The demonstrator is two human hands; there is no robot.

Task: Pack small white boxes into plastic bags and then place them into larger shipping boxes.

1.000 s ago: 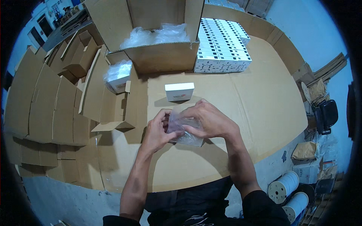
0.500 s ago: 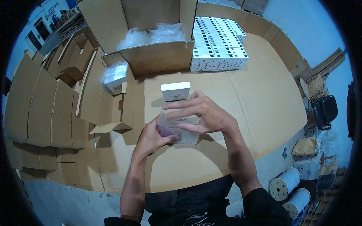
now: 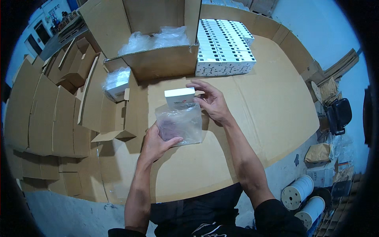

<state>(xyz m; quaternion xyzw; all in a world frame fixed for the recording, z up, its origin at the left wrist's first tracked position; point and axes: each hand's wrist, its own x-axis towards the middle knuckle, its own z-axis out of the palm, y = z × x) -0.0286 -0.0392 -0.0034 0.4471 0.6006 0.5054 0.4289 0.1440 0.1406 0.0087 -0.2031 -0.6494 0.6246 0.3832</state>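
My left hand (image 3: 154, 143) pinches a clear plastic bag (image 3: 181, 125) by its lower left part, thumb on top. The bag lies flattened, with its upper edge toward a small white box (image 3: 179, 94) that stands on the cardboard-covered table. That edge overlaps the lower front of the box. At the box's right end is my right hand (image 3: 213, 103), its fingers apart and curving past the back corner. Its thumb lies close to the bag's upper right corner; whether it touches the bag or the box, I cannot tell.
An open carton (image 3: 162, 61) full of clear bags stands at the back. Right of it are stacked white boxes (image 3: 225, 67) with black marks. On the left, an opened carton (image 3: 110, 118) contains a bagged white box (image 3: 117, 85). Folded cartons (image 3: 39, 110) line the left edge.
The bag has been spread flatter and moved up against the white box. My right hand has moved from above the bag to the box's right end. The box stays in place.
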